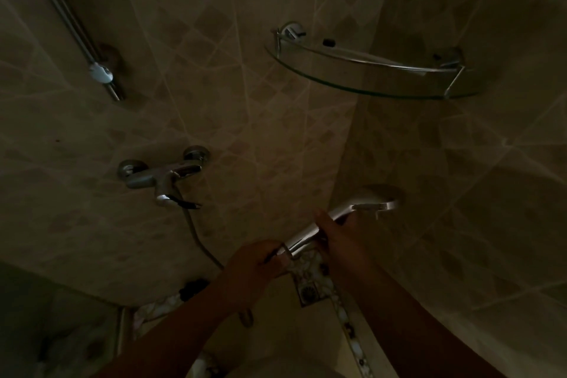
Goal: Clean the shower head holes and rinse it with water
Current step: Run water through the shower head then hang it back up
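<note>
The chrome shower head (372,204) points away from me toward the right wall, its round face turned away so the holes are hidden. My right hand (339,238) grips its handle around the middle. My left hand (256,262) is closed around the lower end of the handle, where the hose (196,233) joins; a thin dark object may be pinched in its fingers, but the dim light hides what it is. The hose runs up to the wall mixer tap (162,176). No water is visible.
A glass corner shelf (368,70) with a chrome rail hangs above on the right. A slide rail with a white holder (100,72) runs down the left wall. A floor drain (308,291) lies below my hands. The room is very dark.
</note>
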